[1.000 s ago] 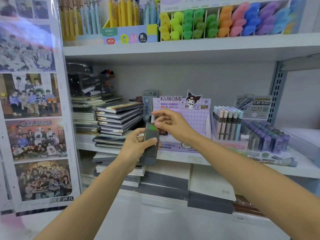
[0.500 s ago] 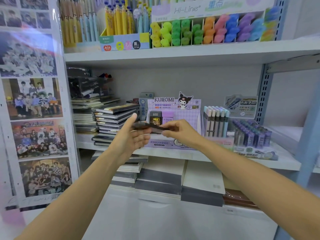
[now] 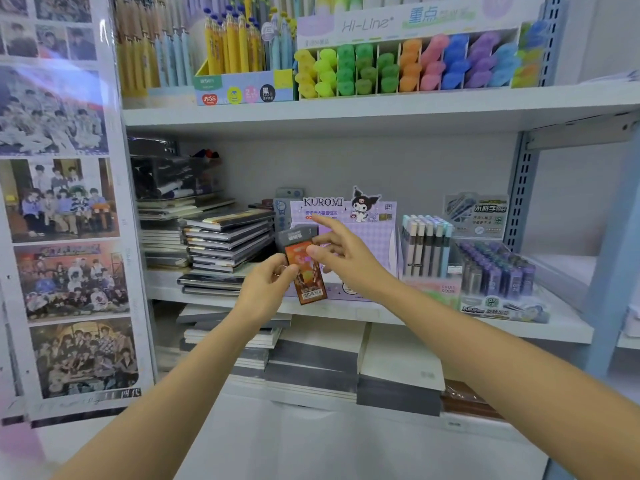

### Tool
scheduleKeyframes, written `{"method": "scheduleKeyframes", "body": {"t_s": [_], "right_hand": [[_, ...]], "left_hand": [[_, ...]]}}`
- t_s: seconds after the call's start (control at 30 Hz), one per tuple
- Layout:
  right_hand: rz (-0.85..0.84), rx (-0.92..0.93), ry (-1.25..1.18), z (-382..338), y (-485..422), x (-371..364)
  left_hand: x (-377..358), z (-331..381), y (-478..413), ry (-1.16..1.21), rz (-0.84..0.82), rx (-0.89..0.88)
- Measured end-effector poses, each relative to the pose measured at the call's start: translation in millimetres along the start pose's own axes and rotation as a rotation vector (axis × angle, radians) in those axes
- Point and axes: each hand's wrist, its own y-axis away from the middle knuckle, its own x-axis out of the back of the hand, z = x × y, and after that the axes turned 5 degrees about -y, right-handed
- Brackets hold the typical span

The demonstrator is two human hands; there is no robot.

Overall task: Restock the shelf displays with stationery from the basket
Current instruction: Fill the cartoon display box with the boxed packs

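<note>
A small flat pack, grey at the top and orange with a barcode below, stands upright in front of the middle shelf. My left hand grips its lower left edge. My right hand pinches its upper right edge with the thumb, and the index finger points up at the purple Kuromi display box right behind it. The basket is out of view.
Stacked dark notebooks lie left of the Kuromi box. Pale pens and purple lead cases stand to its right. The upper shelf holds highlighters and yellow pens. A photo poster covers the left panel. Paper stacks sit below.
The pack was held flat between both hands half a second ago. It now stands upright with its orange face toward me, and my right index finger has lifted.
</note>
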Motion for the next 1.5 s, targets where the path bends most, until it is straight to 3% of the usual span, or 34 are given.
{"method": "scheduleKeyframes", "body": {"t_s": [0.13,0.23,0.33,0.43,0.83,1.0,1.23,1.37,1.5], "right_hand": [[0.046,0.127,0.192,-3.8,-8.1,1.7],[0.211,0.101,0.133,-2.2,-14.8,10.2],[0.376,0.073,0.118,4.0,-28.3,19.8],[0.395,0.074,0.211,11.7,-40.9,20.0],[0.153,0.103,0.565,43.0,-60.2,-10.6],[0.055,0.07,0.587,38.6,-74.2,-6.4],[0.125,0.12,0.596,46.1,-69.6,-16.5],[0.174,0.147,0.75,53.3,-64.8,-18.1],[0.154,0.074,0.792,48.7,-59.2,-12.3]], "left_hand": [[-8.5,-4.7,-1.4,-0.197,0.019,-0.104],[-11.9,-22.1,1.4,-0.534,0.081,-0.236],[-17.4,-43.3,0.5,-0.811,0.002,-0.322],[-22.7,-60.1,-2.6,-0.985,-0.055,-0.345],[-24.3,-61.2,2.2,-0.984,0.005,-0.41],[-25.3,-62.4,2.0,-0.976,0.026,-0.415],[-26.2,-63.0,3.7,-0.97,0.018,-0.409],[-27.4,-63.5,4.2,-0.974,0.015,-0.398],[-28.2,-62.1,3.9,-1.027,-0.013,-0.372]]}}
